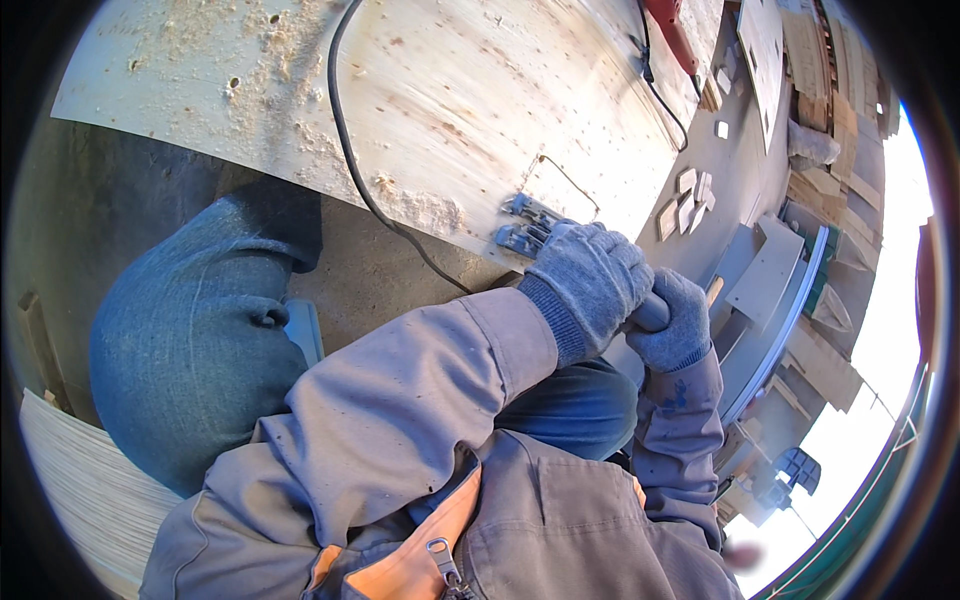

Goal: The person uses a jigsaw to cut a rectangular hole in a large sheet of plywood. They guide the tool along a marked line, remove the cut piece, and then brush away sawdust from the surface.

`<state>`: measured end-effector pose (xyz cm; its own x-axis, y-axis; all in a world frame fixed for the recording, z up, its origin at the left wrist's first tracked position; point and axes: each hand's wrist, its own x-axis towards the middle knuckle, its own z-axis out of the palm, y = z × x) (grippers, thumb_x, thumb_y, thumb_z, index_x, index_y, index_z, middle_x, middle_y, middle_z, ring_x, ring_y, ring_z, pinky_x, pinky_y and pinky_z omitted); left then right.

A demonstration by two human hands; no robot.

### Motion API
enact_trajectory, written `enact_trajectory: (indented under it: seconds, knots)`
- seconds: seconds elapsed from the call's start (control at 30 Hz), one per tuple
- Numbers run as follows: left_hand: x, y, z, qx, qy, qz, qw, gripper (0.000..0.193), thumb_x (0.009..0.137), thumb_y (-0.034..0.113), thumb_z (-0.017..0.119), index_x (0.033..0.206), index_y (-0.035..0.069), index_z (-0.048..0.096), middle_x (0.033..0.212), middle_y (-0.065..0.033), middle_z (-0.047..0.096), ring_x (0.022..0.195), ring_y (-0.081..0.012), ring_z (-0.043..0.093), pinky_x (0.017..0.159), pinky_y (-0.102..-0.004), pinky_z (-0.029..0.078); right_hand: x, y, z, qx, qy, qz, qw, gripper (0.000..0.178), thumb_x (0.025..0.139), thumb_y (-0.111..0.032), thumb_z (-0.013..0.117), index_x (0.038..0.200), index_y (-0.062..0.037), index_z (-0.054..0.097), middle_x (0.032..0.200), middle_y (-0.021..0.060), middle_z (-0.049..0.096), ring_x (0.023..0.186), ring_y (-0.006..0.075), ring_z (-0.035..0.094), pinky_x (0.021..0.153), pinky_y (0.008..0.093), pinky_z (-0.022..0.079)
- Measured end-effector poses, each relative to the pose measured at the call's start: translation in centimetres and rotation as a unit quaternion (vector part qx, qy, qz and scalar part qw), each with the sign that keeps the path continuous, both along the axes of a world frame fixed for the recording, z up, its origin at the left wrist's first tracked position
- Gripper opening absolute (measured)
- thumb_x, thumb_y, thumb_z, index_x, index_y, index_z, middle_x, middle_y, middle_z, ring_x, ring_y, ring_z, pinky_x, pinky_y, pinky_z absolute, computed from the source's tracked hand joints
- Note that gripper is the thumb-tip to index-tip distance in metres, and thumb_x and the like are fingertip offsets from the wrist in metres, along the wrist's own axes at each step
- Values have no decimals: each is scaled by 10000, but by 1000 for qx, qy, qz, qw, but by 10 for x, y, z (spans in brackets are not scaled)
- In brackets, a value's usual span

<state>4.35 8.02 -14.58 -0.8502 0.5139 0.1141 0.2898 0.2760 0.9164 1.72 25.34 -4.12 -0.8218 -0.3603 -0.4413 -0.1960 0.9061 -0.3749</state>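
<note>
My left hand (pixel 590 278), in a grey knit glove, is clamped over the top of a power saw. My right hand (pixel 672 322), also gloved, grips the dark handle at the saw's rear. Only the metal base plate (pixel 525 225) of the saw shows, resting at the near edge of a large pale plywood sheet (pixel 450 90). A thin marked or cut outline (pixel 566 178) runs on the sheet just beyond the base plate. A black cord (pixel 345 150) snakes from under my hands across the plywood. The saw's blade is hidden.
Sawdust piles (pixel 420 208) lie on the sheet near the saw. My knee in blue jeans (pixel 190 340) is at the left. A red tool (pixel 670 30) lies at the far edge. Small wooden offcuts (pixel 690 200) and stacked boards (pixel 820 110) are at the right.
</note>
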Motion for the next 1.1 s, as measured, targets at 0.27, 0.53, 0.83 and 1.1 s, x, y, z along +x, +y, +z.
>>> enact_trajectory:
  seconds: [0.27, 0.53, 0.83, 1.1]
  knots:
    - [-2, -4, 1, -11, -1, -16, 1000, 545, 841, 337, 791, 1298, 88, 629, 1217, -129, 635, 1180, -319, 606, 1085, -483, 434, -1, -1, 1, 1, -2, 3, 1000, 333, 620, -115, 858, 931, -60, 755, 828, 151, 729, 756, 328, 743, 695, 388, 579]
    - [-1, -4, 1, -15, 8, -4, 1000, 537, 845, 338, 794, 1292, 90, 630, 1212, -129, 636, 1165, -312, 609, 1074, -481, 438, 1, 1, 0, 18, -18, -8, 1000, 363, 610, -98, 836, 954, -44, 735, 888, 150, 747, 815, 286, 744, 760, 397, 580]
    - [0, -7, -1, -12, 12, 1, 1000, 538, 851, 336, 793, 1300, 89, 629, 1209, -129, 638, 1156, -315, 611, 1069, -478, 440, -3, -5, 0, 0, 3, 21, 1000, 339, 622, -116, 866, 934, -64, 747, 835, 143, 726, 760, 321, 740, 690, 391, 577]
    - [-3, -12, 2, -21, -4, -8, 1000, 539, 860, 340, 786, 1317, 98, 636, 1227, -124, 640, 1162, -312, 612, 1077, -478, 442, -4, -7, -3, -14, -8, 5, 1000, 331, 620, -94, 857, 928, -53, 744, 817, 150, 722, 745, 307, 737, 684, 385, 572]
